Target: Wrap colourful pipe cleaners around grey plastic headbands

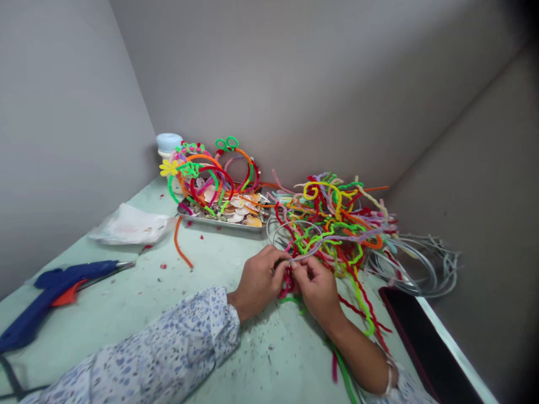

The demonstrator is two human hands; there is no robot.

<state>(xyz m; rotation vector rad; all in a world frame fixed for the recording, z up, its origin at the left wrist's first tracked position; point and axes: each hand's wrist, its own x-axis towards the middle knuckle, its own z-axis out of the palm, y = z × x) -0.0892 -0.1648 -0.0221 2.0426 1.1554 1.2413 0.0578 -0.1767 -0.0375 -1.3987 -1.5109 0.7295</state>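
My left hand (261,276) and my right hand (316,285) meet over the middle of the table, thumbs and fingers pinched close together. Between the fingertips is a thin lavender pipe cleaner (312,252), which curves up and right toward the pile. A pale wire loop (298,222) rises just behind the fingers; whether it joins the held piece I cannot tell. Red-pink twisted pipe cleaner (287,285) shows below the fingertips, partly hidden by the hands. A tangled heap of colourful pipe cleaners (337,219) lies right behind my right hand.
Finished-looking pipe cleaner headbands (213,174) rest on a metal tray (223,224) of shells. A blue glue gun (54,294) and a white plastic packet (133,225) lie left. Coiled wire (433,269) and a dark phone-like slab (425,342) are right. A blue-lidded jar (169,142) stands behind.
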